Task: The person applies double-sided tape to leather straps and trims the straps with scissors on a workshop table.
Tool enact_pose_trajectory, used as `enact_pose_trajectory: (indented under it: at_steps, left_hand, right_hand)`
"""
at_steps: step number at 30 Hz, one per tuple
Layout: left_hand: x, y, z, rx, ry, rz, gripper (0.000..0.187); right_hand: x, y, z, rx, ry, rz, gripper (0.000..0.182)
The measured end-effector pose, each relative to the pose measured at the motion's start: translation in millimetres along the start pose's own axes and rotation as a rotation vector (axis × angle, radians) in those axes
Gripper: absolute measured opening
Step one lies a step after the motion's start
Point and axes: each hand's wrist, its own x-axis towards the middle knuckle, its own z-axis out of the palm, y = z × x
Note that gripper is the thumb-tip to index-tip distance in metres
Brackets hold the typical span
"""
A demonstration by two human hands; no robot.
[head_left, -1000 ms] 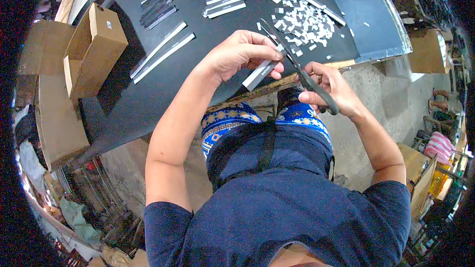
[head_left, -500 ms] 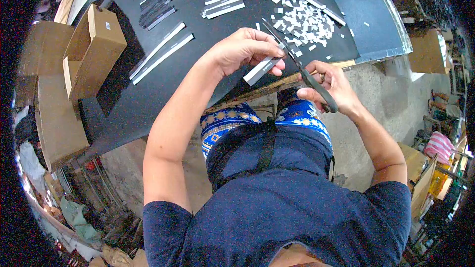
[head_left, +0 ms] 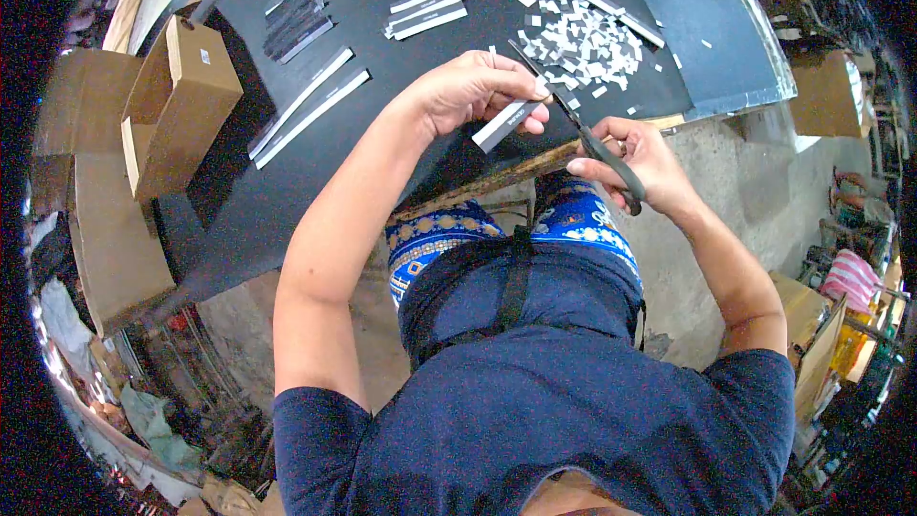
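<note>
Pinched between the thumb and fingers of my left hand [head_left: 487, 91] is a short grey-and-white label strip [head_left: 504, 126] with small dark print. My right hand [head_left: 645, 167] grips a pair of dark-handled scissors [head_left: 604, 153], whose blades point up and left, right beside my left fingertips. The strip's upper end sits at the blades; whether they touch it is hard to make out. Just beyond the scissors lies a scattered heap of small white and grey cut pieces [head_left: 587, 48] on the black tabletop [head_left: 382, 124].
Long strips [head_left: 310, 115] lie to the left, with shorter strips [head_left: 430, 10] and a dark bundle [head_left: 298, 19] farther back. One long strip [head_left: 592, 2] borders the heap. An open cardboard box [head_left: 196, 86] stands at the table's left. A wooden edge [head_left: 497, 182] runs along the front.
The scissor handles have drawn slightly closer together, and my right hand has shifted a little left. My left hand still holds the strip in nearly the same place.
</note>
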Motion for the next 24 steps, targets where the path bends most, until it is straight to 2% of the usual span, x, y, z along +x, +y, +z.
enact_pose_trajectory:
  at_steps: [5, 8, 10, 12, 14, 16, 20, 21, 24]
  left_hand:
    - [-9.5, 3.5, -0.5, -0.061, 0.083, 0.053, 0.023]
    - [-19.3, -1.2, -4.0, -0.037, 0.162, 0.147, 0.025]
    - [-26.1, -8.2, -5.1, -0.016, 0.340, 0.275, 0.026]
    - [-37.8, -14.0, -5.8, -0.009, 0.408, 0.345, 0.027]
    - [-53.8, -17.7, -4.3, -0.120, 0.502, 0.405, 0.028]
    - [-64.0, -27.3, -5.1, -0.224, 0.612, 0.445, 0.018]
    - [-88.1, -46.8, -11.6, -0.271, 0.706, 0.507, 0.014]
    - [-93.5, -49.4, -12.8, -0.282, 0.732, 0.516, 0.014]
    - [-104.8, -54.2, -13.4, -0.257, 0.816, 0.479, 0.014]
  right_hand:
    - [9.1, -1.6, -12.6, -0.121, 0.079, -0.068, 0.036]
    - [19.7, -2.4, -35.8, -0.452, 0.257, -0.352, 0.047]
    - [21.1, -17.2, -40.8, -0.620, 0.375, -0.378, 0.051]
    - [31.6, -17.5, -49.9, -0.733, 0.413, -0.480, 0.051]
    - [38.5, -18.8, -55.5, -0.783, 0.401, -0.449, 0.048]
    - [47.7, -18.5, -60.1, -0.954, 0.344, -0.453, 0.042]
    - [45.7, -30.8, -60.4, -0.975, 0.229, -0.519, 0.036]
    - [40.5, -37.5, -60.2, -0.992, 0.190, -0.455, 0.030]
    - [38.3, -39.3, -56.6, -1.185, 0.246, -0.503, 0.024]
